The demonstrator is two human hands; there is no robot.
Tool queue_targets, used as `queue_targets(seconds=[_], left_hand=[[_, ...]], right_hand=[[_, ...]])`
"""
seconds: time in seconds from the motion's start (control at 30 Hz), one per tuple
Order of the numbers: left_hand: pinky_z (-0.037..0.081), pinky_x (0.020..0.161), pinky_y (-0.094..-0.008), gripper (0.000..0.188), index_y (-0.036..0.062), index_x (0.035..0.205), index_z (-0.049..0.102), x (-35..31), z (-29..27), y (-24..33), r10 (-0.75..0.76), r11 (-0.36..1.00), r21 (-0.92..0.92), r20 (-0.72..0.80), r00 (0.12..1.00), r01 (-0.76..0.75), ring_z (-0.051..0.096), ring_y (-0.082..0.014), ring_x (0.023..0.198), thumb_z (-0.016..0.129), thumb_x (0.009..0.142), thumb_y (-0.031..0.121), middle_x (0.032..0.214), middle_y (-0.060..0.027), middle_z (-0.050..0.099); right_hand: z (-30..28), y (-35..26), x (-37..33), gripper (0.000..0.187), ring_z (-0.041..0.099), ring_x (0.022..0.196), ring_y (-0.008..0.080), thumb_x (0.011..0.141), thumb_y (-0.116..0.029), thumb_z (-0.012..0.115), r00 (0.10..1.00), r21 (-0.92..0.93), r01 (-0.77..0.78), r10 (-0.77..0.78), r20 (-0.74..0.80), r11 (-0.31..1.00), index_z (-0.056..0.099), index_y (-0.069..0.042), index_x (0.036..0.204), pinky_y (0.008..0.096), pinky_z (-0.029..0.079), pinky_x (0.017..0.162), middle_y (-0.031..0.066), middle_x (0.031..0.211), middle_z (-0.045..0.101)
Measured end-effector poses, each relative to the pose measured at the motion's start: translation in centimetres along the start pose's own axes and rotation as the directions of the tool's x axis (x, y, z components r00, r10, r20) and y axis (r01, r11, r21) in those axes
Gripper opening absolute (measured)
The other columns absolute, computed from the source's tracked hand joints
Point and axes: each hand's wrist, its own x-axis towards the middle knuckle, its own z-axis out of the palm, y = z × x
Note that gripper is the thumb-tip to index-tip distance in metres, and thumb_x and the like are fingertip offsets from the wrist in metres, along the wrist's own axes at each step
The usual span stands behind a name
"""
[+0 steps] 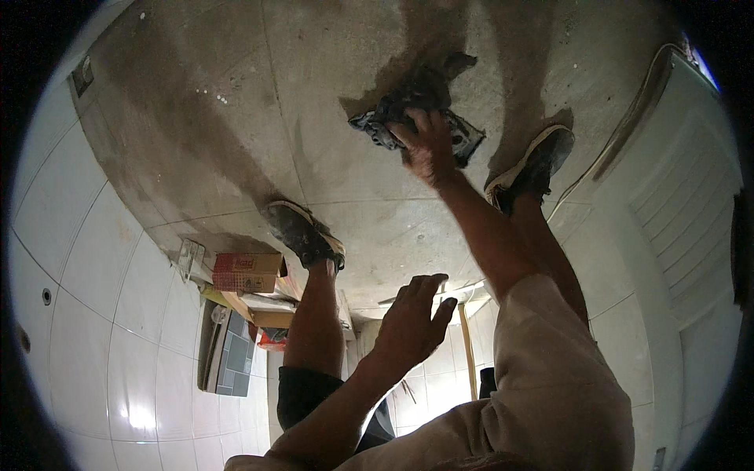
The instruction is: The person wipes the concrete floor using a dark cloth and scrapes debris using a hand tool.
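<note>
A dark, crumpled rag point(420, 90) lies on the grey floor point(353, 177), looking damp and dirty. My right hand point(428, 145) is closed on the near part of the rag and presses it down, with the fingertips partly lost in its folds. My left hand point(412, 322) hangs in the air above the floor, well apart from the rag. Its thumb and fingers are apart and it holds nothing. The rag sits between my two dark shoes, closer to the right shoe point(538, 161) than to the left shoe point(302, 231).
White tiled wall point(102, 275) runs along the left. A red and brown cardboard box point(247, 271) stands by the left shoe, with wooden boards and a grey tile panel point(236, 357) near it. A thin cable point(628, 118) follows the right side beside a white door point(683, 204). Behind is a wooden stick point(468, 353).
</note>
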Motion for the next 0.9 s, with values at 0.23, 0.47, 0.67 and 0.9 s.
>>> queue_targets(seconds=[0.23,0.47,0.67,0.9], left_hand=[[0.048,0.098,-0.0461,0.042,0.0029,0.13,0.053,0.1,-1.8,1.2,0.019,0.997,0.082,-0.06,0.998,-0.014,0.059,-0.04,0.115,0.058,0.098,0.03,0.127,-0.0226,0.057],[0.049,0.097,-0.0433,0.039,0.0034,0.127,0.055,0.9,1.2,-0.3,-0.01,1.0,0.013,-0.069,0.998,0.011,0.061,-0.0354,0.113,0.06,0.097,0.028,0.122,-0.0233,0.06],[0.049,0.096,-0.0429,0.036,0.0047,0.127,0.056,2.7,0.1,2.0,0.051,0.991,0.127,-0.066,0.997,-0.042,0.061,-0.0355,0.111,0.06,0.097,0.025,0.121,-0.0208,0.061],[0.052,0.09,-0.0421,0.037,0.0047,0.127,0.056,3.6,1.1,0.2,0.01,0.995,0.101,-0.148,0.989,0.005,0.064,-0.0336,0.108,0.06,0.097,0.026,0.122,-0.0205,0.061]], right_hand=[[-18.5,14.1,16.0,0.04,0.056,0.105,0.0351,0.095,-0.016,0.06,0.779,0.15,-0.458,0.477,-0.408,0.876,0.056,-0.003,0.132,0.0445,0.04,0.107,0.0222,0.124,0.058],[-7.6,7.0,4.6,0.043,0.055,0.107,0.0334,0.077,-0.01,0.068,0.926,0.009,-0.126,0.121,-0.357,0.992,0.062,-0.021,0.118,0.0572,0.039,0.095,0.0151,0.113,0.058],[-2.0,12.7,2.1,0.041,0.057,0.109,0.0342,0.09,-0.024,0.063,0.982,-0.111,0.167,-0.155,0.111,0.98,0.057,-0.021,0.131,0.0562,0.043,0.094,0.0136,0.117,0.06],[-24.1,26.7,18.7,0.049,0.042,0.136,0.0351,0.097,-0.021,0.058,0.841,-0.016,-0.39,0.349,-0.414,0.921,0.048,-0.001,0.14,0.0452,0.034,0.113,0.0197,0.148,0.043]])
